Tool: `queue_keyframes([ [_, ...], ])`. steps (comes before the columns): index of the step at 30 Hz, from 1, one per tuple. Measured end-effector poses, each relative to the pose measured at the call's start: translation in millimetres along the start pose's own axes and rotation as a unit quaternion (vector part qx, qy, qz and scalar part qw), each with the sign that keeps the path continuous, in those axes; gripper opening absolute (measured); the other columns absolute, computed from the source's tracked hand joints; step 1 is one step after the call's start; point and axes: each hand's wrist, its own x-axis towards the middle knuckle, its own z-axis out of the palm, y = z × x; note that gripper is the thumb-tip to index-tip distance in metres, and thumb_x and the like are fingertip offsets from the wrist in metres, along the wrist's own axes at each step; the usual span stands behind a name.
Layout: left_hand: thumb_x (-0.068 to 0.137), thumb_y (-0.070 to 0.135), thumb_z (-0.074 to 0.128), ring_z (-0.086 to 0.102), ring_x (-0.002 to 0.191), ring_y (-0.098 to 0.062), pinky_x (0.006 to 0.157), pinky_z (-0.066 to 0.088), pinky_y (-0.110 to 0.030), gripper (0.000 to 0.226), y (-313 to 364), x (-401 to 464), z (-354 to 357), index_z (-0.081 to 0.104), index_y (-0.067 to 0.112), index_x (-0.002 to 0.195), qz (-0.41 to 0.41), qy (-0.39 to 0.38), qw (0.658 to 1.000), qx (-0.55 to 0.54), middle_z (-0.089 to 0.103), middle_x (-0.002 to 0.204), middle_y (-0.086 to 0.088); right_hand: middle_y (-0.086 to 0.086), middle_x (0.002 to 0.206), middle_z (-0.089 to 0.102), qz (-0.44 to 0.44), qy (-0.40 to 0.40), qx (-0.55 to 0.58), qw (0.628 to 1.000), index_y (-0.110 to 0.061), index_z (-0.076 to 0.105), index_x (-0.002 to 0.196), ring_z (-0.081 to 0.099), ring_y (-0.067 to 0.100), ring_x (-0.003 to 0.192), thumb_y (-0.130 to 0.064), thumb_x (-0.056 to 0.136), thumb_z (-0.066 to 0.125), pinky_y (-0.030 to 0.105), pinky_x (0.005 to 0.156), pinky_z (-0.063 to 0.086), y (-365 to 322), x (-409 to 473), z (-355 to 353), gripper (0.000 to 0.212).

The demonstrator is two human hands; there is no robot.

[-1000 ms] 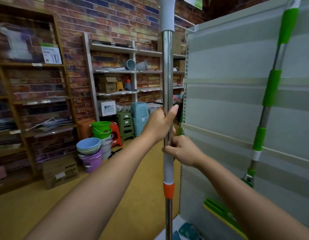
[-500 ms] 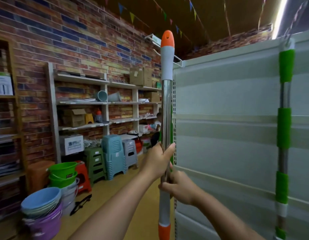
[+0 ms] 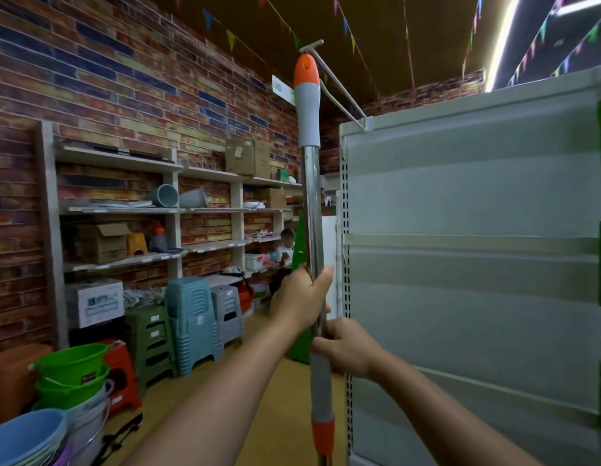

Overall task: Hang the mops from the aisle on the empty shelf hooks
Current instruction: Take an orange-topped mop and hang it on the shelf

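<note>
Brick wall and cluttered shelving (image 3: 151,210) lie left of the grey shelf unit (image 3: 474,264), our landmark. We hold the mop (image 3: 312,210) upright just left of its front edge, left hand (image 3: 301,299) and right hand (image 3: 348,348) both wrapped round the pole. We judge we are mid-hang: the orange tip's hole sits just below the end of the hook (image 3: 332,82) jutting from the unit's top, so next comes a lift and threading. Stools (image 3: 191,324) stand well left; a green strip of something shows at the unit's right

left hand (image 3: 301,297) + right hand (image 3: 348,349): gripping mop handle (image 3: 311,203) upright | orange tip (image 3: 306,70) just beside shelf hook (image 3: 339,92)
</note>
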Motion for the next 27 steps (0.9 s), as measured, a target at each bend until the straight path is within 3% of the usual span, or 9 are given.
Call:
queue_keyframes([
  [4, 0.093, 0.052, 0.039, 0.066, 0.053, -0.013, 0.071, 0.057, -0.049, 0.050, -11, 21, 2, 0.058, 0.011, 0.071, 0.013, -0.027, 0.999, -0.012, 0.063, 0.057, -0.007, 0.002, 0.066, 0.053, 0.030, 0.028, 0.003, 0.999, -0.017, 0.051, 0.066, 0.054, 0.018, 0.062, -0.021, 0.084, 0.055, 0.035, 0.063, 0.050, 5, 18, 3, 0.019],
  [10, 0.082, 0.066, 0.033, 0.070, 0.062, -0.021, 0.069, 0.058, -0.047, 0.053, -16, 45, 5, 0.049, 0.019, 0.064, 0.041, -0.042, 0.998, -0.005, 0.063, 0.057, -0.001, -0.002, 0.063, 0.051, 0.049, 0.049, -0.012, 0.998, -0.017, 0.050, 0.065, 0.050, 0.008, 0.055, -0.019, 0.085, 0.054, 0.019, 0.054, 0.044, 2, 32, -4, 0.021],
  [13, 0.087, 0.061, 0.035, 0.070, 0.061, -0.020, 0.069, 0.057, -0.046, 0.053, -18, 47, 7, 0.048, 0.018, 0.060, 0.050, -0.038, 0.998, 0.000, 0.066, 0.058, -0.005, 0.000, 0.064, 0.052, 0.057, 0.054, -0.004, 0.997, -0.016, 0.051, 0.064, 0.053, 0.013, 0.058, -0.018, 0.084, 0.054, 0.027, 0.059, 0.049, 1, 33, -5, 0.021],
  [16, 0.089, 0.061, 0.034, 0.070, 0.059, -0.019, 0.069, 0.058, -0.045, 0.054, -18, 46, 10, 0.048, 0.018, 0.060, 0.058, -0.054, 0.997, -0.006, 0.068, 0.059, -0.003, 0.002, 0.066, 0.054, 0.061, 0.055, -0.009, 0.997, -0.012, 0.053, 0.067, 0.055, 0.012, 0.059, -0.016, 0.085, 0.055, 0.024, 0.059, 0.051, 4, 33, -5, 0.019],
  [20, 0.088, 0.063, 0.035, 0.072, 0.066, -0.019, 0.072, 0.057, -0.045, 0.051, -19, 50, 13, 0.041, 0.022, 0.058, 0.050, -0.077, 0.996, -0.008, 0.057, 0.048, 0.003, 0.003, 0.067, 0.056, 0.076, 0.057, -0.008, 0.995, -0.011, 0.055, 0.068, 0.057, 0.013, 0.060, -0.014, 0.084, 0.056, 0.027, 0.062, 0.053, 9, 35, -8, 0.016],
  [24, 0.089, 0.062, 0.036, 0.072, 0.067, -0.021, 0.074, 0.055, -0.045, 0.051, -18, 52, 19, 0.044, 0.020, 0.060, 0.045, -0.092, 0.995, -0.016, 0.068, 0.061, -0.003, 0.005, 0.071, 0.055, 0.090, 0.053, -0.008, 0.994, -0.008, 0.056, 0.074, 0.056, 0.015, 0.064, -0.015, 0.084, 0.056, 0.030, 0.068, 0.055, 14, 36, -11, 0.012],
  [27, 0.091, 0.058, 0.037, 0.072, 0.068, -0.022, 0.072, 0.053, -0.042, 0.051, -17, 52, 23, 0.041, 0.021, 0.056, 0.045, -0.100, 0.994, -0.021, 0.064, 0.056, -0.001, 0.007, 0.075, 0.056, 0.093, 0.051, -0.007, 0.994, -0.005, 0.058, 0.082, 0.059, 0.017, 0.069, -0.016, 0.085, 0.056, 0.034, 0.074, 0.057, 17, 36, -12, 0.012],
])
